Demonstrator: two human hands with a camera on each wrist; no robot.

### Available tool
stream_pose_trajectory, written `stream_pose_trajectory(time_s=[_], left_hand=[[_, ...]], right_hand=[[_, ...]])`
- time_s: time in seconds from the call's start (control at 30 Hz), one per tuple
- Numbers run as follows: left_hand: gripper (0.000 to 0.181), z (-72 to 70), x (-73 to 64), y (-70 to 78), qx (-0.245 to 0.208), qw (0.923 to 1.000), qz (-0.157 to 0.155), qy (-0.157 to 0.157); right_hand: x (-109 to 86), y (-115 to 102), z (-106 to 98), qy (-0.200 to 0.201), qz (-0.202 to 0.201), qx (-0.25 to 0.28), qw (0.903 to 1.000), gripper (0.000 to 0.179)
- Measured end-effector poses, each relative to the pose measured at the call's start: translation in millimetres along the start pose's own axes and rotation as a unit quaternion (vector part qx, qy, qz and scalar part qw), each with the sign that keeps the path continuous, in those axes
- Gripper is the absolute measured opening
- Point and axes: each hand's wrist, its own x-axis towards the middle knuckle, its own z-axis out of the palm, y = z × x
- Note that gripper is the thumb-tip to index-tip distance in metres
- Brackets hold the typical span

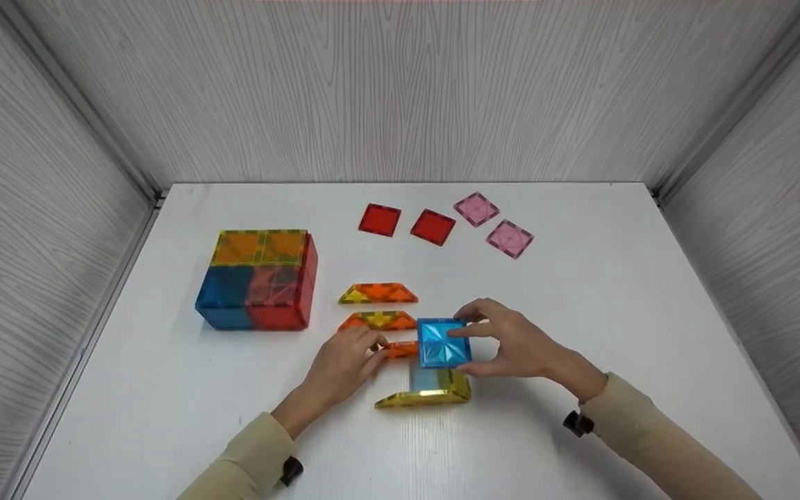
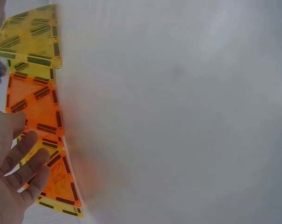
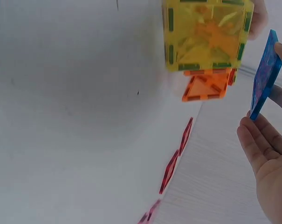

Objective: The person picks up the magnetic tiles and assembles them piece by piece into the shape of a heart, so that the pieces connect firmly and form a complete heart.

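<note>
In the head view my right hand (image 1: 518, 340) pinches a blue square magnetic tile (image 1: 444, 343) by its edges, raised above the partly built yellow piece. In the right wrist view the blue tile (image 3: 265, 74) stands on edge between thumb and fingers. My left hand (image 1: 346, 361) pinches the left end of an orange trapezoid-shaped magnetic tile arrangement (image 1: 401, 350), standing on the table. Its thumb is on the near side, with fingers reaching into the gap behind. Nearer me stands a yellow trapezoid wall (image 1: 421, 398), joined to a yellow square tile (image 3: 207, 35) at its right.
Two orange-and-yellow trapezoid walls (image 1: 378, 293) stand in rows farther back. A box of coloured tiles (image 1: 233, 286) sits at left. Two red square tiles (image 1: 380, 219) and two pink ones (image 1: 510, 239) lie flat at the back of the white table (image 1: 601, 292).
</note>
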Motion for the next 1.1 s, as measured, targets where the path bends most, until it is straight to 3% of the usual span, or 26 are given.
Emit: stream_pose_trajectory(time_s=[0.23, 0.43, 1.1], left_hand=[[0.013, 0.8, 2.5, -3.2, -0.002, 0.9998, -0.003, -0.018], [0.015, 2.1, 4.9, -4.4, -0.008, 0.9994, -0.007, -0.033], [0.016, 7.5, 11.2, 5.1, 0.018, 0.9971, 0.034, -0.065]], right_hand=[[5.8, -12.3, 18.3, -0.040, -0.015, -0.009, 0.9990, 0.054], [6.0, -12.5, 28.8, -0.052, -0.012, -0.008, 0.9986, 0.055], [-18.2, -6.6, 25.9, -0.027, -0.014, -0.011, 0.9995, 0.054]])
